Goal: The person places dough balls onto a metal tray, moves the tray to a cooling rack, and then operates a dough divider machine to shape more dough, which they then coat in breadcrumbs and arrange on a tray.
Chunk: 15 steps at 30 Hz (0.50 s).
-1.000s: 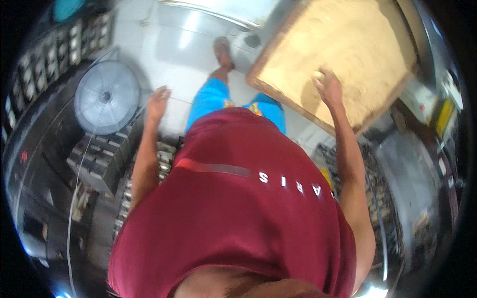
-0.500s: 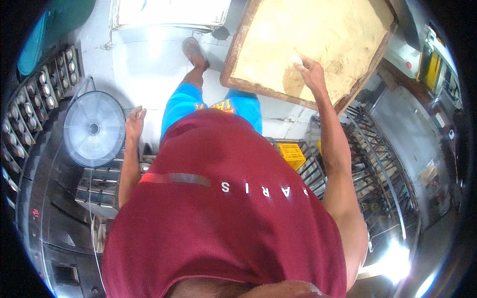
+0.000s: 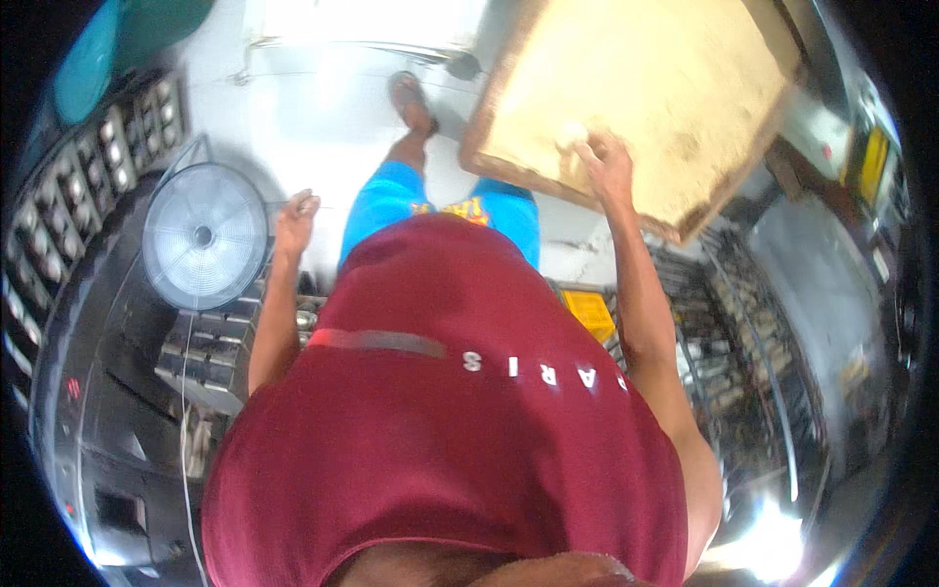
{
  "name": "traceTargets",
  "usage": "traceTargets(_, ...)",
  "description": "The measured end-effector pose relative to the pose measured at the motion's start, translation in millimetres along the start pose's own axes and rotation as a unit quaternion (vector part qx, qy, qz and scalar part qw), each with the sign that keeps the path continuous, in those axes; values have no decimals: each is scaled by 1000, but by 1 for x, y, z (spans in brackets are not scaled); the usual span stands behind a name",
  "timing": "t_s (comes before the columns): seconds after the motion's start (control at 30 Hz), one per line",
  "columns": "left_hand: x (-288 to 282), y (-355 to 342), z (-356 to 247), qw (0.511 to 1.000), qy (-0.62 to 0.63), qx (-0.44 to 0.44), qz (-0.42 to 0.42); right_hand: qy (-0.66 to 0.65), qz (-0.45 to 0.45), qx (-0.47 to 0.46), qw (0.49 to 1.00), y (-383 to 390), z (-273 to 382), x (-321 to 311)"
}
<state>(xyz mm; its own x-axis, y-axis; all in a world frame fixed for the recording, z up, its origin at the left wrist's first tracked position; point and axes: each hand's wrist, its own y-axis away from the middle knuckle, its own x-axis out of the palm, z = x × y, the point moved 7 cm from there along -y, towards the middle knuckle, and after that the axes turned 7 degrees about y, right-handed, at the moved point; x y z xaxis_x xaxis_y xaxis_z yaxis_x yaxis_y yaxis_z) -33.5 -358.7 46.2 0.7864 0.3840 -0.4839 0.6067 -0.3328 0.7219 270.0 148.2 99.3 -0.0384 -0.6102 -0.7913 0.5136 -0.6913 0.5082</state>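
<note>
My right hand (image 3: 602, 157) grips a pale round lump (image 3: 573, 137), perhaps dough, over a large wooden-rimmed tray (image 3: 748, 147) with a sandy cream-coloured surface. At my left side, my left hand (image 3: 295, 213) hangs with curled fingers; whether anything is inside them is too small to make out. A grey round fan (image 3: 203, 235) stands just to the left of that hand.
Dark metal racks with round moulds (image 3: 122, 147) line the left, near dark equipment (image 3: 117, 440). A yellow crate (image 3: 587, 315) sits behind my right arm among metal racks (image 3: 743, 352). A teal object (image 3: 83, 68) is at upper left; a white panel (image 3: 362, 20) lies ahead.
My right hand has moved leftward and down across the tray, toward its near edge, still with the pale lump. The view has shifted, and my left hand stays low at my side.
</note>
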Motion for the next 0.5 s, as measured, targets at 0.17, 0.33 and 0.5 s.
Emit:
traceTargets(0.17, 17, -12, 46, 991, -79, 106, 26, -46, 3, 8, 999, -6, 10, 4)
traceTargets(0.33, 12, 13, 34, 991, 102, -62, -55, -134, -16, -17, 991, -21, 29, -27)
traceTargets(0.5, 20, 37, 68, 983, 121, -92, -105, -157, 30, -206, 965, -73, 208, -39)
